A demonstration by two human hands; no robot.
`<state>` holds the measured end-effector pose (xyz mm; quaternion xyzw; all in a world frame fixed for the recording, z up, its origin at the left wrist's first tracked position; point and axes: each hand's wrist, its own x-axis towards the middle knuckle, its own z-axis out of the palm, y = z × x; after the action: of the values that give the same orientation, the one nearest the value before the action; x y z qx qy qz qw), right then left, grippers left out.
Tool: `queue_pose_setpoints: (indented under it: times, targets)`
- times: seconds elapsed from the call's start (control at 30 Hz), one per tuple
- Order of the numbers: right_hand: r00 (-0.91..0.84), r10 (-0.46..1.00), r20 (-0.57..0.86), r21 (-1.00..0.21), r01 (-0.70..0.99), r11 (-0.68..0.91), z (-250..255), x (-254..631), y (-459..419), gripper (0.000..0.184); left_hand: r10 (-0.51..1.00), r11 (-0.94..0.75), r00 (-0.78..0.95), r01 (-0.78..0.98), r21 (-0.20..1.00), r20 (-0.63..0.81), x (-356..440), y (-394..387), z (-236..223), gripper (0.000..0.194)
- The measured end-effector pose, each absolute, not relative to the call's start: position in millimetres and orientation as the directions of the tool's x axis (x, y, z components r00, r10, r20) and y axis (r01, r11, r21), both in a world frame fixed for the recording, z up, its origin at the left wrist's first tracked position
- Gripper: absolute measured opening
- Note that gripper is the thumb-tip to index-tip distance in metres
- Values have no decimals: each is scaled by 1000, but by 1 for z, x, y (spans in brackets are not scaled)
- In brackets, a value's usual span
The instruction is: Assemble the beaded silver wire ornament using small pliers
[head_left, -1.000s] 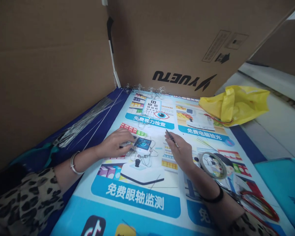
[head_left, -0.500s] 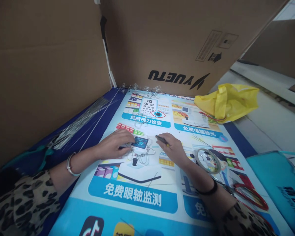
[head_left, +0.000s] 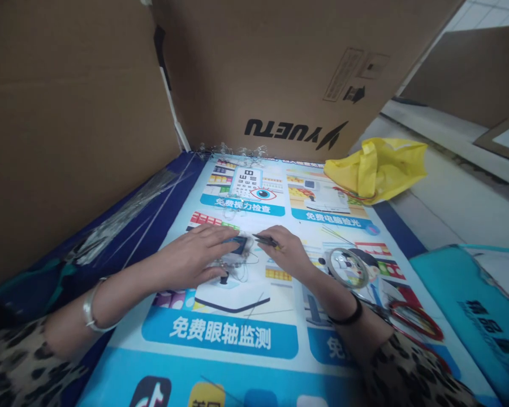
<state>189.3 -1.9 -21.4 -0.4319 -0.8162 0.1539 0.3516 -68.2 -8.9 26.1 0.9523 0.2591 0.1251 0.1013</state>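
My left hand (head_left: 199,254) lies fingers down on a small piece of bent wire with beads (head_left: 237,263) in the middle of a printed blue poster (head_left: 233,333), pressing it flat. My right hand (head_left: 286,254) is closed round a thin dark tool (head_left: 265,241) whose tip points left toward the wire piece, close to my left fingertips. Both forearms rest on the poster; the left wrist wears a silver bangle, the right a black band.
A bundle of straight thin wires (head_left: 123,212) lies at the left on the blue cloth. A roll of clear tape (head_left: 346,268) and red-handled scissors (head_left: 415,319) sit at the right. A yellow plastic bag (head_left: 377,167) is at the back right. Cardboard walls (head_left: 280,73) stand behind and left.
My right hand has moved left with the tool, its tip now close to the wire piece. My left hand has slid further over the wire piece. The view has shifted slightly.
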Motion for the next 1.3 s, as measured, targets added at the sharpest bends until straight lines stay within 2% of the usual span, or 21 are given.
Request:
queue_pose_setpoints:
  times: [0.13, 0.2, 0.33, 0.53, 0.7, 0.8, 0.97, 1.1, 1.3]
  targets:
    - [-319, 836, 447, -579, 609, 542, -21, 189, -3, 16, 499, -860, 856, 471, 197, 134, -54, -7, 20, 53]
    - [-326, 840, 433, -582, 611, 537, -22, 189, -2, 16, 440, -892, 891, 420, 167, 108, -49, -1, 7, 56]
    - [-345, 813, 470, -530, 626, 572, -25, 188, 1, 19, 395, -916, 902, 372, 147, 173, -43, 10, -18, 57]
    - [-374, 825, 424, -512, 652, 559, -26, 188, 2, 21, 385, -922, 901, 383, 51, 200, -37, 13, -24, 61]
    - [-408, 820, 402, -503, 650, 570, -27, 190, 1, 18, 378, -926, 896, 373, 65, 234, -28, 16, -27, 58]
    - [-365, 824, 433, -493, 669, 555, -30, 190, 1, 21, 380, -924, 891, 376, 67, 247, -27, 17, -29, 57]
    - [-375, 818, 437, -454, 693, 560, -30, 189, 0, 22, 354, -928, 898, 372, -20, 262, -26, 16, -26, 58]
    - [-417, 808, 417, -426, 695, 579, -28, 188, -2, 24, 335, -934, 907, 356, -40, 255, -26, 16, -25, 58]
    - [-436, 794, 423, -419, 684, 598, -28, 189, -3, 26, 351, -932, 900, 363, 0, 260, -27, 15, -27, 59]
